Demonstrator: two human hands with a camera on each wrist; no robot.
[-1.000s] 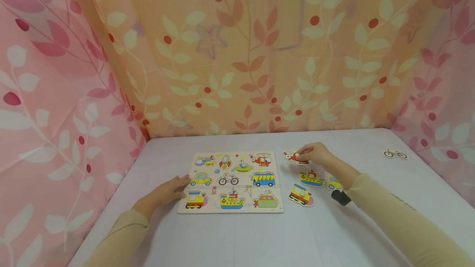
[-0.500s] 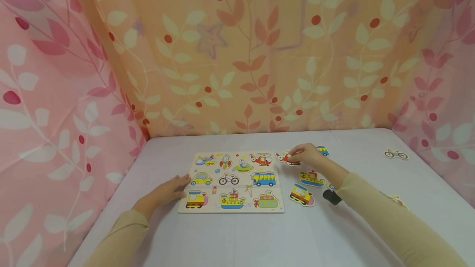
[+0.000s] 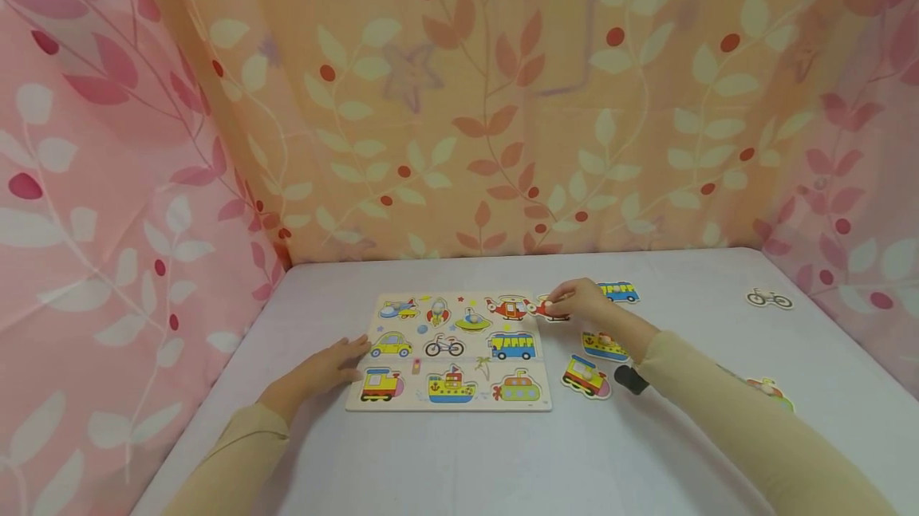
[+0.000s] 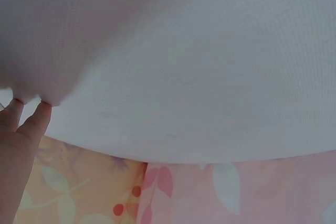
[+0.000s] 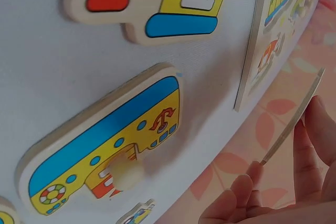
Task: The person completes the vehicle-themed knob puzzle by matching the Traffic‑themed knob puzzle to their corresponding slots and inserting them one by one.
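The right hand [image 3: 583, 302] pinches a helicopter piece [image 3: 547, 311] between thumb and fingers at the board's right edge, near its far right corner. The piece's tail end appears to overlap that edge, though whether it touches cannot be told. The left hand [image 3: 321, 369] lies with fingers extended at the board [image 3: 472, 348], along its left edge.

Seen edge-on from the right wrist, the helicopter piece is a thin, flat slab, probably wood: light, stiff and hard to damage, though its smooth face may slip under a loose grip. The boat piece [image 3: 605, 347], lying on the table [image 3: 445, 460] off the board's right edge, carries a round knob [image 5: 128, 176]; a similar peg seems the best hold here, with the thin rim as second choice. The train piece [image 3: 585, 377] lies nearer the table's front edge, the bus piece [image 3: 621, 291] nearer its back edge.
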